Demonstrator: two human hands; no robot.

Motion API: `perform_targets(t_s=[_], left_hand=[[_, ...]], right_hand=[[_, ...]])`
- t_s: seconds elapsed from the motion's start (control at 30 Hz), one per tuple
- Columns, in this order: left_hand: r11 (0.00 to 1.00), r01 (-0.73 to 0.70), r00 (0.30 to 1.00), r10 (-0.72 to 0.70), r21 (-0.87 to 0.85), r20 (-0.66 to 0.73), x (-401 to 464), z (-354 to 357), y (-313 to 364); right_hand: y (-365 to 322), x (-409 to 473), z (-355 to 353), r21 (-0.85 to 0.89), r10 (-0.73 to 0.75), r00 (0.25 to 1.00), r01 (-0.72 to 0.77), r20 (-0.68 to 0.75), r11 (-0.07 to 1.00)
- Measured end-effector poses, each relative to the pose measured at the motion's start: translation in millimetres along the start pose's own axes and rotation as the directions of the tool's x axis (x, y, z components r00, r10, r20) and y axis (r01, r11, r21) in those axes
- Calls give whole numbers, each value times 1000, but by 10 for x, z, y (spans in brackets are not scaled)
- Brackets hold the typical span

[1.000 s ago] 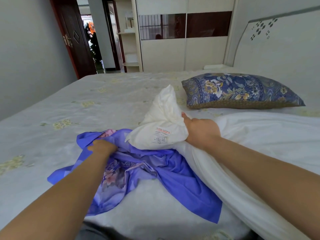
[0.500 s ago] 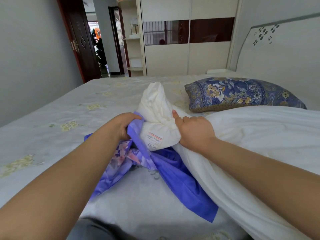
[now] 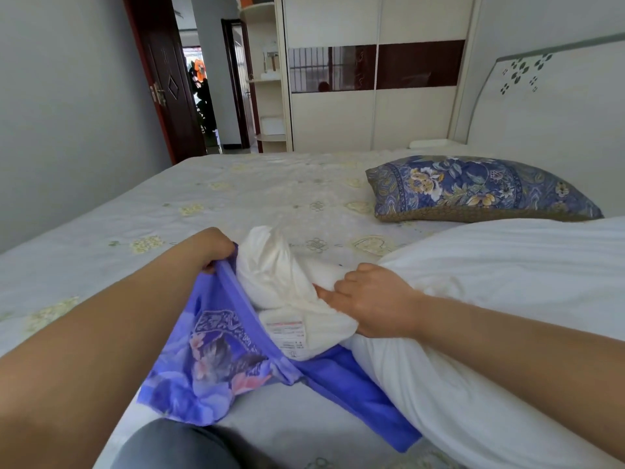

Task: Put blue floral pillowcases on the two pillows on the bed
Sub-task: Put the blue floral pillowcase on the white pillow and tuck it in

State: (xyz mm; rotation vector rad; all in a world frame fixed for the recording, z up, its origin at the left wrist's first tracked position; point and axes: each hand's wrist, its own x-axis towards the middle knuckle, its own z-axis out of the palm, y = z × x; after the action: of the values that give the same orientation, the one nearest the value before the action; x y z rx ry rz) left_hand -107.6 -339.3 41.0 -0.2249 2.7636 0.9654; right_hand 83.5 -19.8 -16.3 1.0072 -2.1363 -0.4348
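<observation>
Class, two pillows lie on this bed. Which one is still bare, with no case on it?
The white pillow gripped by the right hand is bare; the far pillow by the headboard already wears a dark blue floral case.

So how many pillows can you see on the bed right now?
2. A white pillow lies bare at the near right, its bunched end gripped by the right hand; a floral-covered pillow sits by the headboard. Others could be out of frame.

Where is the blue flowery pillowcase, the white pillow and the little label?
blue pillowcase [image 3: 216,360]: head view, on its flower print.
white pillow [image 3: 507,282]: head view, on its broad top.
label [image 3: 287,336]: head view, on its printed face.
</observation>
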Motion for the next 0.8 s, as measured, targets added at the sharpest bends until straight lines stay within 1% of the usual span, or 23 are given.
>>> perform_targets(t_s=[0.03,0.07,0.13,0.17,0.2,0.23,0.27,0.3,0.33,0.4,0.47,0.5,0.53,0.6,0.63,0.67,0.7,0.73,0.77,0.8], left_hand=[[999,-23,999,24,40,-42,25,-45,-20],[999,-30,998,32,44,-53,59,-91,-33],[994,-5,1000,7,-106,21,102,-115,-4],[989,16,999,-8,-150,53,112,-98,48],[990,27,997,-16,-138,76,103,-83,116],[999,19,994,-14,-47,110,71,-75,197],[996,-5,986,-10,89,165,28,-74,259],[975,-41,976,-9,220,220,-16,-87,310],[947,-61,964,-26,315,266,-55,-116,341],[901,-93,945,-53,424,321,-87,-188,344],[879,-99,932,-81,466,352,-176,-268,302],[863,-97,927,-102,496,360,-219,-309,289],[850,-84,930,-121,521,348,-238,-349,276],[827,-54,950,-130,559,285,-294,-419,267],[843,-44,963,-107,536,248,-287,-446,250],[883,-26,977,-76,469,198,-235,-456,213],[928,-10,990,-43,372,134,-174,-446,178],[964,6,997,-27,267,76,-123,-435,147],[989,24,998,-32,148,46,-81,-408,116],[999,43,998,-44,26,47,-53,-376,88]], right_hand=[[-14,2,-7,0,-17,1000,17,18,1000],[-35,1,-9,0,-31,999,31,33,1000],[-65,6,-24,7,-62,997,62,50,998],[-71,21,-40,10,-83,995,82,49,997],[-79,43,-55,9,-104,993,104,48,995],[-90,70,-74,3,-122,991,122,46,992],[-106,91,-90,1,-134,990,134,49,991],[-121,107,-99,4,-136,989,136,58,991],[-142,124,-107,18,-124,989,123,79,992],[-181,157,-131,92,-44,989,31,145,995],[-194,226,-172,198,88,967,-137,240,971],[-183,277,-199,225,157,940,-231,305,947],[-162,312,-198,230,218,897,-322,386,919],[-115,351,-192,221,293,803,-457,518,861],[-97,362,-186,229,295,786,-477,544,849],[-90,354,-176,255,271,792,-466,548,847],[-103,337,-168,286,237,815,-434,529,854],[-148,315,-157,306,201,854,-378,481,874],[-208,296,-141,311,152,897,-297,414,903],[-285,283,-139,298,93,927,-210,363,931]])
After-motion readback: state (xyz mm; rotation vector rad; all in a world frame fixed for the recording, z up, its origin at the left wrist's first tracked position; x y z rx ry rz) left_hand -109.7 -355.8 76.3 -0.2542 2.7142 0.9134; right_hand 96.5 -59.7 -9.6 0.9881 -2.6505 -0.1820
